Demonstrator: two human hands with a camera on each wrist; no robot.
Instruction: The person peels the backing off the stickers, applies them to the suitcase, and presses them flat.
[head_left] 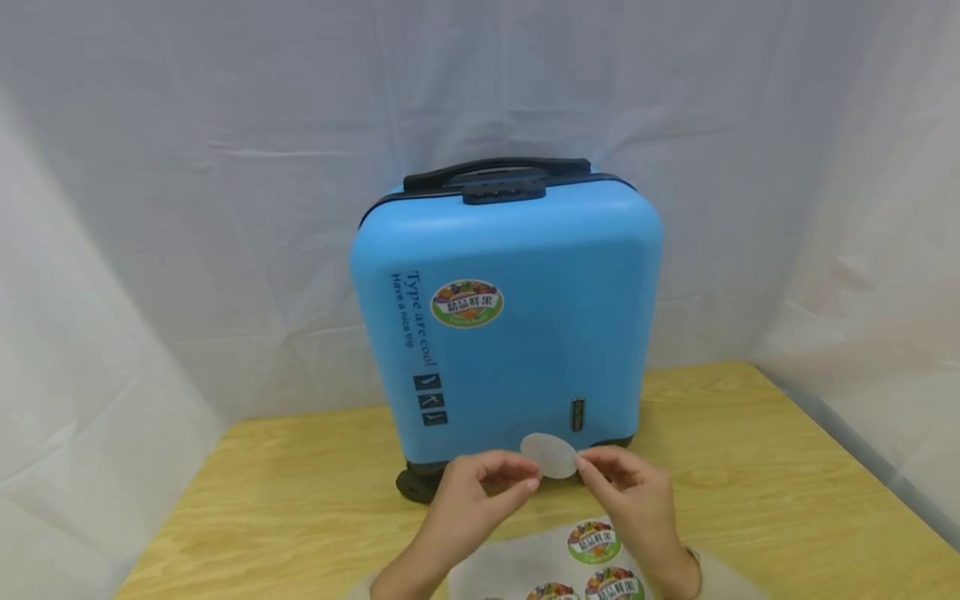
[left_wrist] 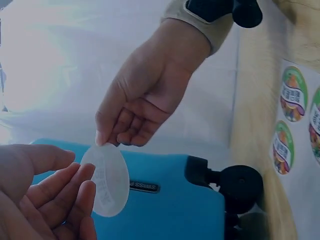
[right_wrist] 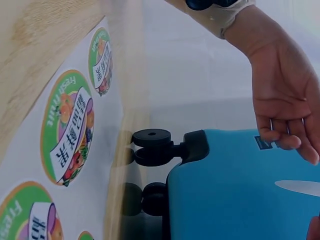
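Observation:
Between thumb and fingertips, my right hand (head_left: 633, 500) pinches an oval sticker (head_left: 553, 457) by its edge, the pale back turned toward me. The left wrist view shows this right hand (left_wrist: 145, 95) gripping the sticker (left_wrist: 111, 185) at its top. Close to the opposite edge, my left hand (head_left: 476, 500) has its thumb and fingers apart; the left wrist view shows a gap between them (left_wrist: 60, 195). Behind both hands stands a blue suitcase (head_left: 540, 333) with black wheels. An oval fruit sticker (head_left: 467, 304) is on its front, beside black lettering (head_left: 420, 321).
A sheet of fruit stickers (head_left: 510, 567) lies on the wooden table (head_left: 750, 467) below the hands, partly covered by them. White sheeting (head_left: 225, 208) hangs behind the suitcase and at both sides. The suitcase's black handle (head_left: 498, 167) is on top.

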